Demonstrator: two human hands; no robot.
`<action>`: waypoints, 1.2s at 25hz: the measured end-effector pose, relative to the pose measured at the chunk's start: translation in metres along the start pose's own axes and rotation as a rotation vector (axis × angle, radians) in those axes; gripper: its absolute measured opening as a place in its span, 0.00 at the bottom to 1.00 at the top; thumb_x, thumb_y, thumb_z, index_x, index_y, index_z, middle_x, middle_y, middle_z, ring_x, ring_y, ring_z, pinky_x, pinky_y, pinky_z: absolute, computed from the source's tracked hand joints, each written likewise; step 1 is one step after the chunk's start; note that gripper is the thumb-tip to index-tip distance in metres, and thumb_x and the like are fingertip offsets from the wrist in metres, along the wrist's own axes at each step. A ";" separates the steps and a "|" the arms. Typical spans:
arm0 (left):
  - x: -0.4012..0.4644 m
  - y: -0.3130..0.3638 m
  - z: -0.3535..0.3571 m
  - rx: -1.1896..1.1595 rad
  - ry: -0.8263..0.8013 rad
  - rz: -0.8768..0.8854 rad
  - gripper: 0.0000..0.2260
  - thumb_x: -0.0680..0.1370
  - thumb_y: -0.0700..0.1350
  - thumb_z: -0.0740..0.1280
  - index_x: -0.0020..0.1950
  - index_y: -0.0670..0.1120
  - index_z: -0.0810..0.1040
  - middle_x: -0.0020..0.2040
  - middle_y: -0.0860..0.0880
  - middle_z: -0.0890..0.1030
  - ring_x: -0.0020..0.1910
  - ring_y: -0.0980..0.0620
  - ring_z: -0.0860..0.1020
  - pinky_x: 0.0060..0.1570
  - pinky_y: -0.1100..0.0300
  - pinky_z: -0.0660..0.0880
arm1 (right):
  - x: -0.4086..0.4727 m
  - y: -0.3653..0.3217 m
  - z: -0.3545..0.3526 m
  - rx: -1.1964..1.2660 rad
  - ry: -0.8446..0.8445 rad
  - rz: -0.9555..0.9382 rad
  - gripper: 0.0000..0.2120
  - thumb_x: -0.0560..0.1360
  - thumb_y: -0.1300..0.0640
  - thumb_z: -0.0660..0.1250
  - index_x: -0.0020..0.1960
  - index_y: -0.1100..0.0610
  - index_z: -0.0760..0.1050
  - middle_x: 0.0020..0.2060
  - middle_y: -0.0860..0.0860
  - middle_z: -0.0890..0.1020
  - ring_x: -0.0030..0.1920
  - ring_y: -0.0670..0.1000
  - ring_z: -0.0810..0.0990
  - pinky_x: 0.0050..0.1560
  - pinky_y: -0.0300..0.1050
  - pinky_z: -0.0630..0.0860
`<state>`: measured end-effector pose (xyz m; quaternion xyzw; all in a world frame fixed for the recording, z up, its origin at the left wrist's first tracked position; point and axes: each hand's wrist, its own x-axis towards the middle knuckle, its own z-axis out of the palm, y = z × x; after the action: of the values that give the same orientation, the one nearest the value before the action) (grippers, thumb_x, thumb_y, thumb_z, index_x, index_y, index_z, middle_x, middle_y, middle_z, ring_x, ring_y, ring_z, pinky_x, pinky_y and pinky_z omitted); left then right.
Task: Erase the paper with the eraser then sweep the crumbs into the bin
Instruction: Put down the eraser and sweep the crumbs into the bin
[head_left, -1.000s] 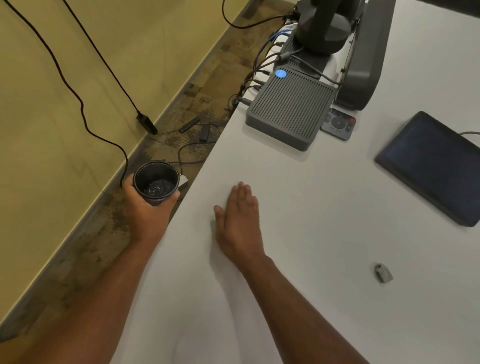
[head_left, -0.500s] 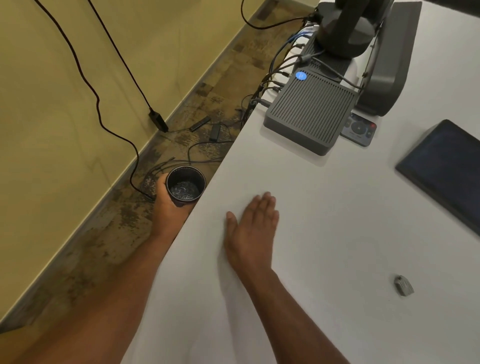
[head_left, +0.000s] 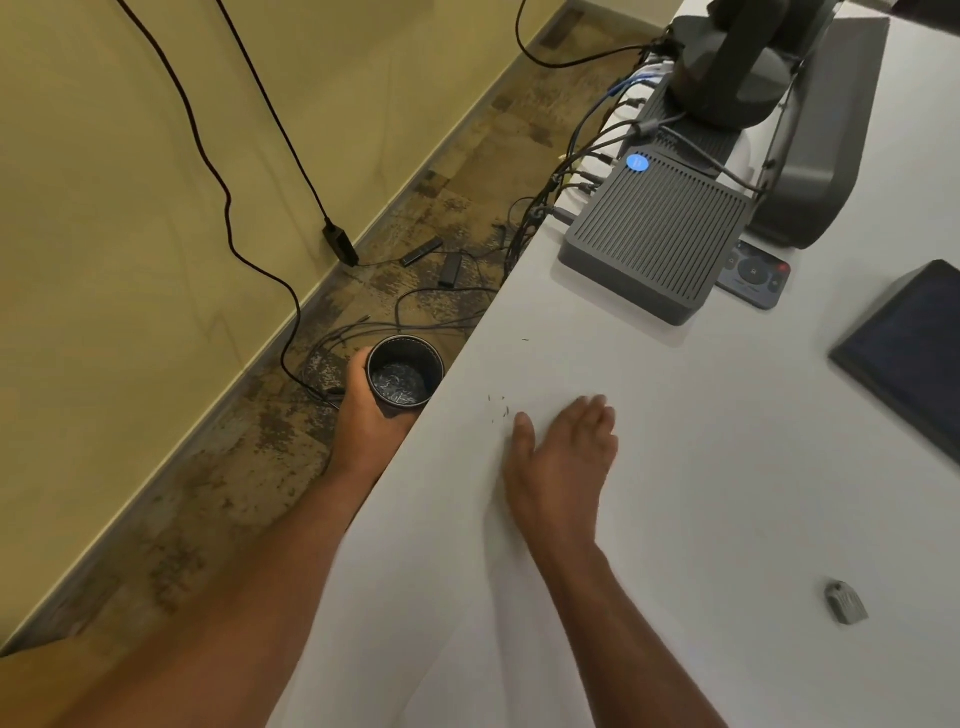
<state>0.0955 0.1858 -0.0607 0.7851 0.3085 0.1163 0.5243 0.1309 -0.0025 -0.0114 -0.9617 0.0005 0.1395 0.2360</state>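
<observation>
The left hand (head_left: 371, 415) has its grip closed around the small dark bin (head_left: 405, 375), which it holds just below the desk (head_left: 675, 467) edge, at about 9 o'clock from the right hand (head_left: 563, 457). Compared with a second ago, the bin has come closer to the edge and now sits almost against it. The right hand lies flat and open on the desk, holding nothing, with the fingers blurred, so it seems to be moving. It has shifted a little away from the edge, and this has uncovered a few dark crumbs (head_left: 497, 405) at about 10 o'clock from its thumb, between the hand and the bin. One more tiny speck lies further off, toward the grey box (head_left: 654, 234) at 1 o'clock.

I judge that the erasing is finished and the sweeping is going on: crumbs already lie in the bottom of the bin. The grey eraser (head_left: 845, 603) rests alone at 4 o'clock from the right hand, well apart from it. I cannot make out the paper clearly against the white desk. The next stroke should probably push the uncovered crumbs over the edge into the bin.
</observation>
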 end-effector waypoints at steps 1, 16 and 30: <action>0.001 -0.001 0.000 0.003 -0.003 0.001 0.43 0.66 0.49 0.82 0.74 0.55 0.61 0.64 0.54 0.74 0.60 0.53 0.74 0.48 0.72 0.69 | 0.002 -0.004 0.004 -0.082 -0.041 -0.014 0.36 0.81 0.40 0.45 0.77 0.63 0.39 0.77 0.59 0.40 0.76 0.55 0.35 0.75 0.52 0.35; 0.001 0.002 -0.001 -0.008 -0.033 -0.010 0.40 0.67 0.42 0.81 0.72 0.52 0.62 0.62 0.52 0.74 0.59 0.53 0.75 0.45 0.80 0.68 | -0.040 -0.041 0.041 -0.091 -0.041 -0.122 0.36 0.81 0.41 0.45 0.77 0.64 0.38 0.76 0.61 0.37 0.75 0.57 0.32 0.73 0.53 0.32; -0.002 -0.007 -0.002 -0.086 -0.035 -0.020 0.45 0.63 0.52 0.83 0.73 0.60 0.61 0.68 0.52 0.74 0.66 0.51 0.74 0.60 0.54 0.77 | 0.087 -0.007 -0.006 0.031 0.038 -0.209 0.28 0.83 0.51 0.50 0.78 0.62 0.48 0.78 0.57 0.51 0.78 0.55 0.45 0.76 0.50 0.41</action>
<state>0.0904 0.1886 -0.0661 0.7606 0.3019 0.1103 0.5640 0.2167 0.0069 -0.0262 -0.9552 -0.0932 0.0960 0.2638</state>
